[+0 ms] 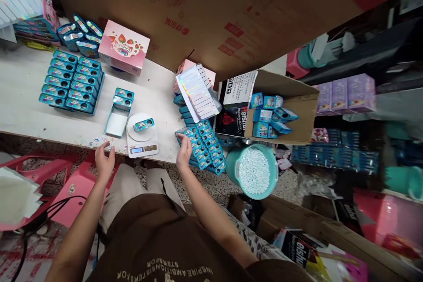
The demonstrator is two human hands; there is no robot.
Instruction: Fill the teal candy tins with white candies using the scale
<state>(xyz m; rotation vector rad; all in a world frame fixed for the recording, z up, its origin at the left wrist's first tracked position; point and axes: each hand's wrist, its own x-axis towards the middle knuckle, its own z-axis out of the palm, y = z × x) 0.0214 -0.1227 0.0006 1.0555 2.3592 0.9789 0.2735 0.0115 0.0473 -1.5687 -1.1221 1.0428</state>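
Facing a long white-topped table [23,90], the person sits with a pink plastic stool [77,189] down at the far left, beside their knees. On the tabletop, a tight block of small teal rectangular tins [71,81] stands in neat rows, with a pale pink strawberry-printed box [124,46] just behind it. Nearer the edge lies an open teal tray with a white base [116,123], two more tins [123,98] propped at its far end. The left hand [105,161] sits at the table's edge, its fingers bunched narrow just beside a few tiny scattered stickers [102,143]. Whether those fingers pinch anything is too small to tell. Just right of that hand stands a white digital kitchen scale [142,139], a single teal tin [143,124] lying on its round platform. The right hand [183,152] comes next — fingers loosely spread, holding nothing that shows, their tips touching the near edge of a second slanted bank of teal tins [201,147]. Above those tins rests a white sheet of holographic strips [197,92]. Further right, a brown cardboard carton [284,105] holds loose blue boxes, and on the floor below it sits a teal bucket filled with small white pieces [254,172] — tilted toward the camera.
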